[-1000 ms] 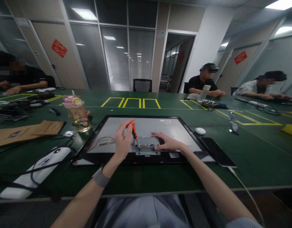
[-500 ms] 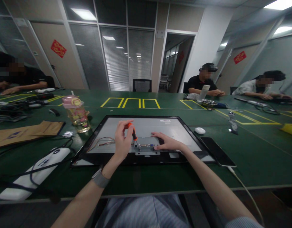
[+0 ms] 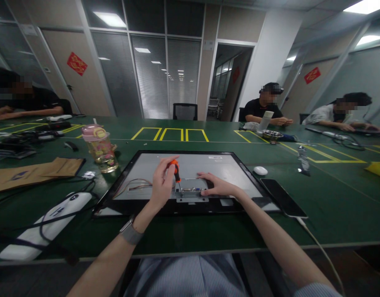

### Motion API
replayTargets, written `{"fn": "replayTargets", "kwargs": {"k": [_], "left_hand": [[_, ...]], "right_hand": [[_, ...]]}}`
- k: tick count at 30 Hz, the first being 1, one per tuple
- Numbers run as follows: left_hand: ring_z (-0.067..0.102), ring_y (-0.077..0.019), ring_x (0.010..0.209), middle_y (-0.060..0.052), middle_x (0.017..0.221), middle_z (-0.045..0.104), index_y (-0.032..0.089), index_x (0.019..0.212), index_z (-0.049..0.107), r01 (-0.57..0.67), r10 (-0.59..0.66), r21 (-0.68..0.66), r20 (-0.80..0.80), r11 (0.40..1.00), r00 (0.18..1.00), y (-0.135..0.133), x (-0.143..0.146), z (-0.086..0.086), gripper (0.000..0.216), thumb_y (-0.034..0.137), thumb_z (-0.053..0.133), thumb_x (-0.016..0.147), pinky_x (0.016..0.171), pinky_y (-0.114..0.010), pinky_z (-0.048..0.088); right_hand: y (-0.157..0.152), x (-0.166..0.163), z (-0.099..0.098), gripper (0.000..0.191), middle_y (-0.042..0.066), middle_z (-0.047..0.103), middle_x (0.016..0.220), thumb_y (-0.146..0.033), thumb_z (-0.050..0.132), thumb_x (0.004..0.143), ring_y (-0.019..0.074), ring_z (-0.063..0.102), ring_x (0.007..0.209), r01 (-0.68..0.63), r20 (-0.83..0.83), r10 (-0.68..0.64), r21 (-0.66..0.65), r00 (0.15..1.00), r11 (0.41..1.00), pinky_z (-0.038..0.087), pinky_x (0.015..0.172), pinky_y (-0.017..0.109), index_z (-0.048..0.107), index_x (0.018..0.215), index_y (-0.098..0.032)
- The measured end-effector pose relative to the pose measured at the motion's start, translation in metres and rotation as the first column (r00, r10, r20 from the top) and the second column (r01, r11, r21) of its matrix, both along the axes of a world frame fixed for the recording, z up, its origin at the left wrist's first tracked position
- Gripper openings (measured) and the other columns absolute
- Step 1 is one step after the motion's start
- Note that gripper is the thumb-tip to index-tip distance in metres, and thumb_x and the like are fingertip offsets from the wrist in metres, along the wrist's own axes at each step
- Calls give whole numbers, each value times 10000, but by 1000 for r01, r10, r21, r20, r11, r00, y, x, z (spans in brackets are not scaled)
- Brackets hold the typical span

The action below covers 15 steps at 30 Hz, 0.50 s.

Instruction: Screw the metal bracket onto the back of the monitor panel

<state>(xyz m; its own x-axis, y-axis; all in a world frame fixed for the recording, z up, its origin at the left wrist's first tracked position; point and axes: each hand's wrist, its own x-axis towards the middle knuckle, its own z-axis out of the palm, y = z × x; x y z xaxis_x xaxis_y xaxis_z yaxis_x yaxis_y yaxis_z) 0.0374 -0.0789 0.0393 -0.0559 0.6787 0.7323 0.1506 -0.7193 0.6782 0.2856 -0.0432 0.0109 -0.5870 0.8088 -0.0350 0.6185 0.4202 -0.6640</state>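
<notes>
My left hand is closed around the orange-and-black handle of a screwdriver. The screwdriver stands almost upright, its tip down at the left end of a metal bracket with a row of connector ports. My right hand rests by the bracket's right side, thumb near the ports and fingers stretched out, apart from the thumb. The bracket sits on the back of a flat display panel with a black frame. Thin wires lie on the panel, left of my left hand.
Left of the panel stand a drink bottle and a white power strip with black cables. A phone on a charging cable and a white rounded case lie to the right. Several people sit across the green table.
My left hand and the screwdriver have shifted slightly right, and the screwdriver stands a little more upright. My right hand and the panel have stayed in place.
</notes>
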Motion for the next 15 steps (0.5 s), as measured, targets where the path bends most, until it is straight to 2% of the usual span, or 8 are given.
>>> {"fn": "replayTargets", "kwargs": {"k": [2, 4, 9, 12, 15], "left_hand": [[610, -163, 905, -51, 989, 631, 219, 1158, 626, 58, -57, -12, 18, 998, 998, -1, 0, 0, 294, 282, 404, 975, 843, -307, 476], [605, -172, 932, -52, 992, 627, 217, 1114, 648, 64, -64, 5, 10, 998, 998, 0, 0, -1, 277, 297, 427, 968, 848, -309, 473], [549, -143, 838, -23, 894, 529, 215, 937, 699, -65, 65, 61, 4, 996, 998, 0, 0, 1, 145, 305, 599, 884, 799, -269, 463], [559, -132, 804, -23, 873, 555, 201, 957, 681, -66, 65, 34, 11, 997, 998, -2, -1, 4, 196, 294, 511, 933, 766, -258, 462], [589, -137, 791, -25, 843, 615, 189, 1012, 641, 17, -17, -5, 63, 1000, 998, -3, -1, 5, 261, 287, 403, 972, 761, -270, 470]], "right_hand": [[1, 0, -1, 793, 90, 309, 1556, -636, 676, 709, 285, 265, 1442, -5, 2, 5, 5, 1000, 1000, 176, 1198, 488, 468, 1360, -236], [2, 1, -2, 792, 97, 309, 1556, -637, 671, 713, 284, 266, 1442, -11, 3, 11, 9, 1000, 1000, 156, 1203, 484, 468, 1361, -229], [2, 1, -3, 788, 91, 325, 1550, -643, 667, 713, 279, 244, 1452, -15, 2, 15, 19, 1000, 1000, 72, 1218, 470, 474, 1358, -233], [2, 0, -2, 792, 97, 319, 1552, -637, 673, 711, 283, 269, 1442, -14, 1, 14, 12, 1000, 1000, 131, 1210, 472, 475, 1356, -221], [1, 0, -1, 793, 98, 313, 1556, -629, 676, 714, 288, 256, 1446, -5, 17, 5, 14, 1000, 1000, 148, 1206, 476, 474, 1357, -212]]}}
